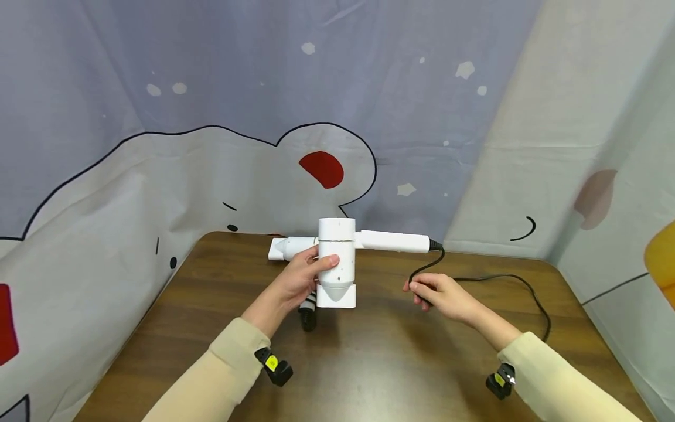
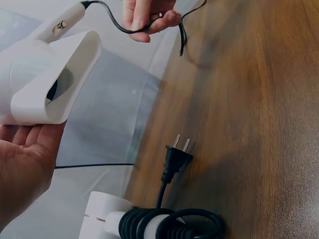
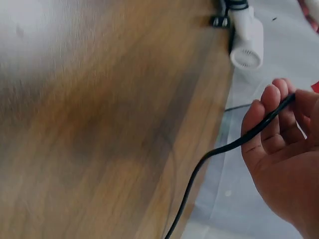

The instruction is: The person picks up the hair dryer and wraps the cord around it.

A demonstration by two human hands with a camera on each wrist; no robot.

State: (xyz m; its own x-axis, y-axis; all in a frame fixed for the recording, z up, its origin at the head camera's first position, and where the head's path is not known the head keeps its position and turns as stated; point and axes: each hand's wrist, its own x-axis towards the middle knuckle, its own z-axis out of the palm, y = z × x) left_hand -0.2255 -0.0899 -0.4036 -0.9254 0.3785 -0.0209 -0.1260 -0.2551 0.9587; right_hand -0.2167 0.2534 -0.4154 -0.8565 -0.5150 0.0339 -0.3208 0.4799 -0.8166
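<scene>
My left hand (image 1: 300, 275) grips a white hair dryer (image 1: 337, 258) by its barrel, thumb across the front. Its flat nozzle points down and its handle stretches to the right, held above the table. The left wrist view looks into the nozzle opening (image 2: 75, 82). My right hand (image 1: 443, 296) pinches the dryer's black cord (image 1: 495, 276) a short way below the handle's end. In the right wrist view the cord (image 3: 224, 148) runs across the fingers and drops toward the table. Partly hidden behind my left hand, a second white hair dryer (image 1: 295, 246) lies on the table.
Black cord (image 2: 134, 224) is wound round the second dryer's handle, with its two-pin plug (image 2: 175, 159) sticking out over the wood. A brown wooden table (image 1: 401, 363) lies below. Patterned curtain (image 1: 411, 105) hangs behind it, and a yellow shape (image 1: 661, 258) shows at far right.
</scene>
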